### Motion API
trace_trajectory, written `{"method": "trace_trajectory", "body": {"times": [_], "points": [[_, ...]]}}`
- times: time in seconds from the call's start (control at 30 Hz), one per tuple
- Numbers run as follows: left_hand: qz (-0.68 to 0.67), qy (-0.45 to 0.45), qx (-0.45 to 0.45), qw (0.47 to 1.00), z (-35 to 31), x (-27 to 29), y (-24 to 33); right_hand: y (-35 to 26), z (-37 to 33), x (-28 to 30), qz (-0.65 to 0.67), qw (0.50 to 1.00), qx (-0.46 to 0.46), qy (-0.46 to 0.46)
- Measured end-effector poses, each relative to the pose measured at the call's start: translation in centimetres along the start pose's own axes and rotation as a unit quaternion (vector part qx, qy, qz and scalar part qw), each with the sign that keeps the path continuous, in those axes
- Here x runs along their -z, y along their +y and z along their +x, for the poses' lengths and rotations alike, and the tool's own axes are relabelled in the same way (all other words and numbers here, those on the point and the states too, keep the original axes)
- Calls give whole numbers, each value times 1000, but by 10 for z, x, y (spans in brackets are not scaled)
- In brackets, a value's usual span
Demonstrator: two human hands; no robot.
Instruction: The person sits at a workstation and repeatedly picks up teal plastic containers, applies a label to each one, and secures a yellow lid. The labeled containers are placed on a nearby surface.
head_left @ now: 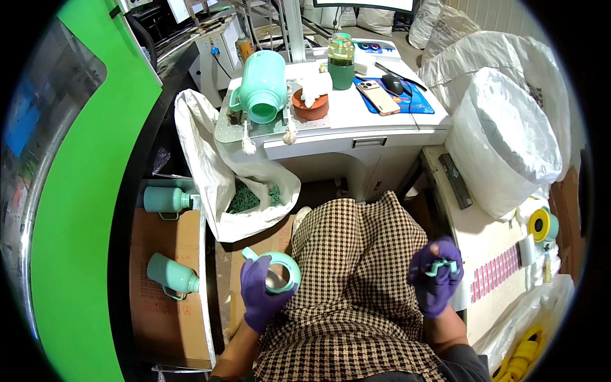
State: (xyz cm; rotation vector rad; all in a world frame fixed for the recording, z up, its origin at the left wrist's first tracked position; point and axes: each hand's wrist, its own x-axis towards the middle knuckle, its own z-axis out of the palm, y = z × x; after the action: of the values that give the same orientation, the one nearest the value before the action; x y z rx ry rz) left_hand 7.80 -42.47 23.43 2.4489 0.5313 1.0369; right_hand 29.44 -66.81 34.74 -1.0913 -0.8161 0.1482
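My left hand (259, 293) grasps a teal ring (294, 274) by its lower left side, a short tab projecting from the ring's upper left edge. My right hand (436, 280), fingers curled, holds a small bent teal piece (440, 267), well apart from the ring. Between the hands lies my checked apron (356, 274). To the left of the left hand, two teal jugs (172, 274) rest on their sides over brown cardboard (162, 239). Ahead of the same hand stands an open white sack (202, 153) containing green scraps (242, 198). Beyond both hands, a white surface (347, 105) bears a large teal jug (264, 79) lying with its mouth toward me, an orange bowl (310, 109), a bottle (341, 73) and a phone (379, 97). To the right of the right hand lie a pink-and-white printed strip (495, 278) and a yellow-faced roll (541, 225).
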Motion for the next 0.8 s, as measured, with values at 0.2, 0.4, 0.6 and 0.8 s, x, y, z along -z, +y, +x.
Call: {"method": "trace_trajectory", "body": {"times": [0.2,0.4,0.6,0.8], "points": [[39,-79,-111,990,9,3,17,160,89,-109,-305,909,104,-266],[16,-39,-55,998,4,13,10,131,86,-69,-317,876,227,-284],[58,-129,-117,983,32,34,20,-28,166,102,-616,696,340,-142],[47,-115,-201,972,38,1,3,-124,254,279,-833,549,61,20]]}}
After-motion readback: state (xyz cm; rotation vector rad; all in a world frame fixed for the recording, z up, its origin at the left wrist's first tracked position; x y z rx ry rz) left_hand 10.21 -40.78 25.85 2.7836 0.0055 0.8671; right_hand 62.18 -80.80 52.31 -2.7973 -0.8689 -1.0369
